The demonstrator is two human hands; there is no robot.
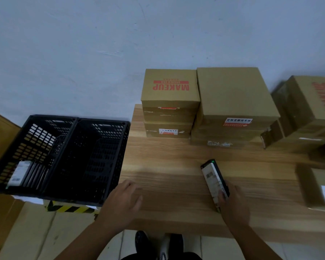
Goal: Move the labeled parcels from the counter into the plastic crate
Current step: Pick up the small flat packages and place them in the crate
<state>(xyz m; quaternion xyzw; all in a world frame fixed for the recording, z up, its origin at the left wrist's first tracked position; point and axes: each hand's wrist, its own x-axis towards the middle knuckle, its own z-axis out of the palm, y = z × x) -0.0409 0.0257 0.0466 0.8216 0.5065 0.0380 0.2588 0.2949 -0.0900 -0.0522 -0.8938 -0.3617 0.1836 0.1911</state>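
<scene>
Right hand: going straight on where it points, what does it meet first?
Likely the bottom cardboard box of the plain-topped stack, across bare counter; its slim parcel would touch first.

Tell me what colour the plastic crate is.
Black; the plastic crate has perforated walls. The head view, the only one, shows it clearly.

- Two black perforated plastic crates (36, 136) are sitting side by side.
- At least six brown cardboard boxes (233, 91) are standing in stacks.
- Two slim black white-labelled parcels (213, 177) are showing.
- Two hands (124, 199) are showing.
</scene>
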